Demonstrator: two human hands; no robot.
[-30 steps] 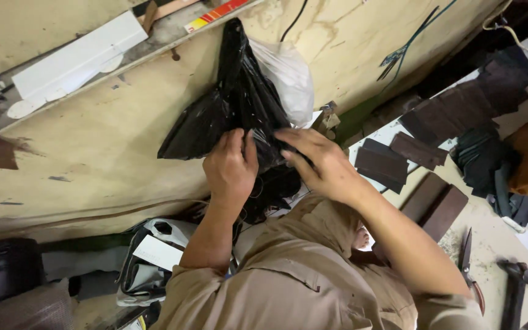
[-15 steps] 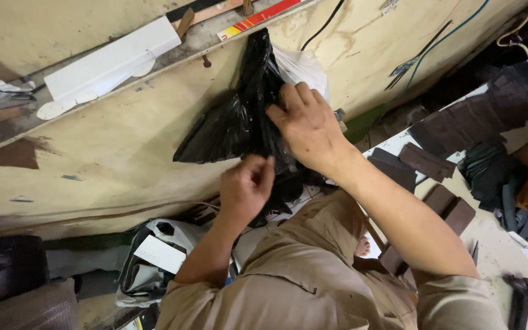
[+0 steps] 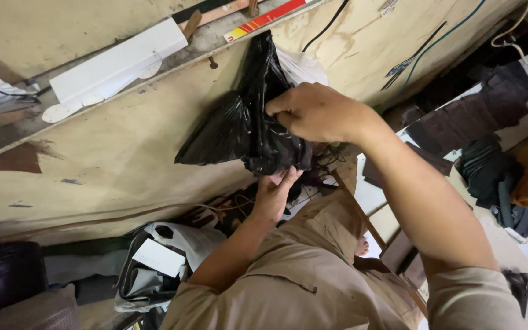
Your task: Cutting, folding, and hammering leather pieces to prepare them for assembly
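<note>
Against the plywood wall, a black plastic bag is hung from a nail. It's pinched near the top by the right hand, fingers closed on the plastic, and cupped from underneath by the left hand. Just behind the bag, a white bag is tucked.

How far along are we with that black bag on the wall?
Done: the black plastic bag hangs against the plywood wall, its top at the ledge. In hand: the right hand grips its upper side, the left hand supports its bottom. Left: both hands are on it; what's inside can't be seen.
</note>
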